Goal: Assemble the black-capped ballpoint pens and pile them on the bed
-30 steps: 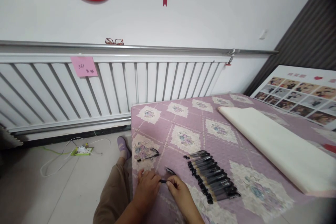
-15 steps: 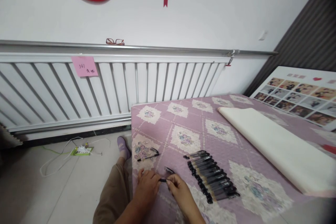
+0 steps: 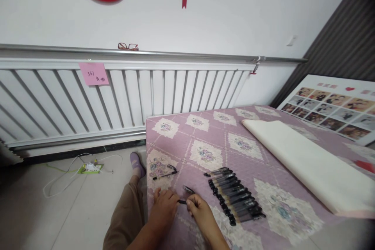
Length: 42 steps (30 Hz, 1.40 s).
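Note:
My left hand [image 3: 164,208] and my right hand [image 3: 198,209] meet low on the pink patterned bed cover [image 3: 211,133]. Between their fingertips is a small black pen [image 3: 182,202], and both hands pinch it. Just beyond the right fingers lies a black pen cap [image 3: 189,190]. Another black pen [image 3: 164,175] lies further up to the left, with a cap beside it. To the right, several black pens [image 3: 234,198] are laid side by side in a slanted row.
A long cream roll [image 3: 304,164] lies diagonally on the right of the bed. A photo board [image 3: 331,107] leans at the far right. A white radiator [image 3: 125,93] with a pink note [image 3: 93,73] and glasses [image 3: 127,46] stands behind. Cables [image 3: 88,168] lie on the floor.

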Tool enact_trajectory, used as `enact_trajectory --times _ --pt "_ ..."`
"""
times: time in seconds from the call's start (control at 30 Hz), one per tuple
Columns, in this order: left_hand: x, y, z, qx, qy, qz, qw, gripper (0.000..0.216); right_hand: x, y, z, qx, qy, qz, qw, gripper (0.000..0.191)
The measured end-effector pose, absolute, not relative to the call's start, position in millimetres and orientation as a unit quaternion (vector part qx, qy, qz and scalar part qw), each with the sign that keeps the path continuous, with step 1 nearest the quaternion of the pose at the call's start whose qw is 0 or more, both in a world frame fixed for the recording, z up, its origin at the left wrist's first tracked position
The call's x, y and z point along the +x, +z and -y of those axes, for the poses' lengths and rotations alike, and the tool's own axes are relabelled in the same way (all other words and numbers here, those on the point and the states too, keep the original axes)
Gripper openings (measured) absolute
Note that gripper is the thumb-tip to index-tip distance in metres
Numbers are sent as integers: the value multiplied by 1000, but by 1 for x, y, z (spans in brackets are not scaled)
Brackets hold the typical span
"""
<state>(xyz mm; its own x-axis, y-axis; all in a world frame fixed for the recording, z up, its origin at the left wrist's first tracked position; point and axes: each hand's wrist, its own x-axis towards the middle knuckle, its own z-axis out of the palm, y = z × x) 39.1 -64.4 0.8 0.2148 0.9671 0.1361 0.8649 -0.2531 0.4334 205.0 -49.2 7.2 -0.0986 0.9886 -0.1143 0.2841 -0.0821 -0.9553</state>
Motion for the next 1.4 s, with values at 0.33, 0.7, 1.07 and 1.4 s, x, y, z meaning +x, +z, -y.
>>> enact_trajectory --times 0.33,0.7,1.07,1.4 --pt "38 2 64 760 200 -603 137 23 202 8 48 -562 433 604 363 33" --pt "39 -2 63 765 189 -601 131 21 206 10 49 -538 467 592 377 16" --pt "38 2 63 731 221 -630 142 25 207 4 48 -568 522 481 416 24" --pt "38 -1 61 703 243 -652 146 31 195 11 34 -564 425 566 425 29"
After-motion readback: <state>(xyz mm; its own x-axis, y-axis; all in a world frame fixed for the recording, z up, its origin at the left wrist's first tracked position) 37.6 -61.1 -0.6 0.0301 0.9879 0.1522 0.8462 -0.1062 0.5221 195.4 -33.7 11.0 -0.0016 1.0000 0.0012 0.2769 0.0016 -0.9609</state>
